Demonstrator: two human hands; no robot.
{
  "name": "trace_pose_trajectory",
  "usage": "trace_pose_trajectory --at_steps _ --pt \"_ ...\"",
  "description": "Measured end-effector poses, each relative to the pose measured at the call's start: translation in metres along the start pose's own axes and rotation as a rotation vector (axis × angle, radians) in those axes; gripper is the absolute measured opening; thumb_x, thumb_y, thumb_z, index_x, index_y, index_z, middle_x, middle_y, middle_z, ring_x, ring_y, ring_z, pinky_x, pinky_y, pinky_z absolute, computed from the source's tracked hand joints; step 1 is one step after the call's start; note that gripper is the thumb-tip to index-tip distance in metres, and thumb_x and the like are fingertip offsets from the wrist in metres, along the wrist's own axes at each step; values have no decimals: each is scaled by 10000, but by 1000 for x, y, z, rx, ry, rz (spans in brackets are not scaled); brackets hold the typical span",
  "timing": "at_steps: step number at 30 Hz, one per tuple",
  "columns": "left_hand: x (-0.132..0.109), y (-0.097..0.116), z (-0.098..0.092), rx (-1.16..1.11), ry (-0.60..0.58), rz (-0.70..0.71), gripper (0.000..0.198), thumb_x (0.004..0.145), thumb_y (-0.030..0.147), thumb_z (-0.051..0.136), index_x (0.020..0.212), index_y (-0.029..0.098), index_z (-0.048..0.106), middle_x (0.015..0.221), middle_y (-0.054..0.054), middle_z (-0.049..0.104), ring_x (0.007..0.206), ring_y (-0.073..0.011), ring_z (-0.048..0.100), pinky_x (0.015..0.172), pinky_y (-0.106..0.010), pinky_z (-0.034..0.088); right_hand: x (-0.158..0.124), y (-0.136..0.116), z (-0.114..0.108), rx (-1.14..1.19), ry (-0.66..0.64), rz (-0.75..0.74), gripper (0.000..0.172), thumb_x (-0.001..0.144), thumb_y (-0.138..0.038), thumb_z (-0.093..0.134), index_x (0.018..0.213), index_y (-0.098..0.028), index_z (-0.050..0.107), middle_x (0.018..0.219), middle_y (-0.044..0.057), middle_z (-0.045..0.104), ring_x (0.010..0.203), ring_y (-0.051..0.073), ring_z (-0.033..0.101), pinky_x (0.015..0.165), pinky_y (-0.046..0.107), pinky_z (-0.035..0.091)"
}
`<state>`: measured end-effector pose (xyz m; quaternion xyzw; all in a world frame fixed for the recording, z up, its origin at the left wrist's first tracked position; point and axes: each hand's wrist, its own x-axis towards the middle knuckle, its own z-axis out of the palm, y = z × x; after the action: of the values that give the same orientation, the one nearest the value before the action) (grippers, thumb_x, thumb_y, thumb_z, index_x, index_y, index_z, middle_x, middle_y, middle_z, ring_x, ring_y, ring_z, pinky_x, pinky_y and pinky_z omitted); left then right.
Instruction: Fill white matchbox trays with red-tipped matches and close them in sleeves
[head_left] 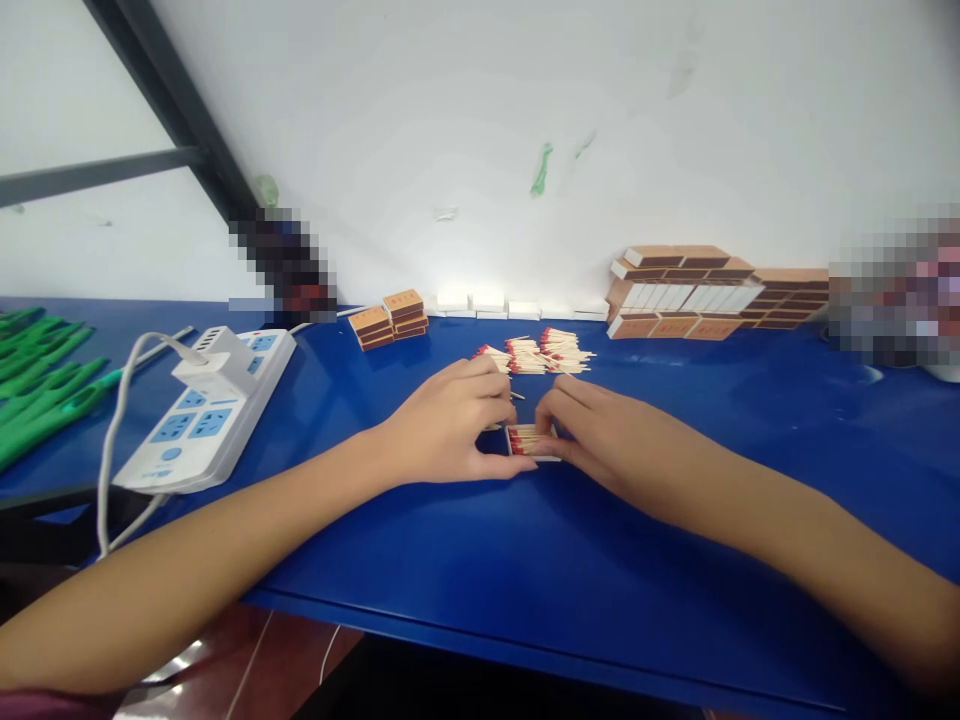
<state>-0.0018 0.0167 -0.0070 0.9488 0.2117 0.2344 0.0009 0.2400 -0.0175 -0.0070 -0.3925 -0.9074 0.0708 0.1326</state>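
Clock centre: the matchbox tray [510, 440], with 12 o'clock toward the white wall [480, 120]. Right hand [592, 428], at 3 o'clock: bends thumb and fingers close together over the right end of the matchbox tray, above the matches inside [523, 437]. Matches or tray wall in the pinch: cannot tell. Left hand [454, 422], at 9 o'clock: extends thumb along the near wall at 6 o'clock; curls forefinger at the far left corner, with a gap between the two. Firmness of hold: cannot tell. Matchbox tray: rests on the blue table [525, 590] between both hands; contains matches with red heads toward 9 o'clock.

At 12 o'clock, just beyond the hands: loose matches [525, 355] in three piles. Farther, near the wall: row of white trays [487, 302]. Between 10 and 11 o'clock: small stack of tan matchboxes [373, 325]. Between 1 and 2 o'clock: larger matchbox stack [675, 326]. At 9 o'clock: white power strip [214, 455]; farther out, green-handled tools [45, 415].
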Motion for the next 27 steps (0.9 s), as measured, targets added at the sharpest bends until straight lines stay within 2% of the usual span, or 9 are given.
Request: trace_pose_trajectory --at_steps 4,11,16,20,22,27 --pt "0 0 -1 1 -10 -2 408 900 571 725 864 165 739 854 -69 681 876 -226 585 835 -380 501 -5 6 -10 32 -42 17 192 1063 -364 495 958 -236 592 955 48 643 713 188 602 616 323 416" --pt "0 1 -1 3 -1 -6 405 884 561 745 871 156 743 869 -73 692 890 -231 598 824 -377 503 -3 6 -8 159 -88 47 216 1059 -353 504 894 -240 585 926 29 666 727 167 595 638 308 430" --pt "1 2 -2 0 -1 5 381 889 545 738 858 165 735 845 -62 679 868 -222 592 840 -380 506 2 7 -9 197 35 66 204 1033 -373 549 887 -242 605 784 8 642 660 161 558 612 299 408" --pt "2 -6 -15 36 55 13 326 889 498 728 885 172 724 870 -68 677 904 -230 581 833 -378 505 5 11 -11 191 287 187 226 1029 -404 551 889 -239 618 702 4 604 600 160 506 581 302 391" --pt "2 -14 -25 62 106 -12 288 874 471 736 892 184 721 867 -62 676 870 -225 573 793 -380 493 7 14 -10 165 342 210 226 1027 -405 552 903 -233 628 728 15 621 612 163 513 599 309 404" --pt "-1 -38 -42 110 237 -81 258 855 448 756 879 196 708 851 -56 669 888 -231 569 810 -392 483 16 5 1 172 187 55 136 1013 -332 603 968 -227 678 881 39 672 775 182 597 708 311 459"
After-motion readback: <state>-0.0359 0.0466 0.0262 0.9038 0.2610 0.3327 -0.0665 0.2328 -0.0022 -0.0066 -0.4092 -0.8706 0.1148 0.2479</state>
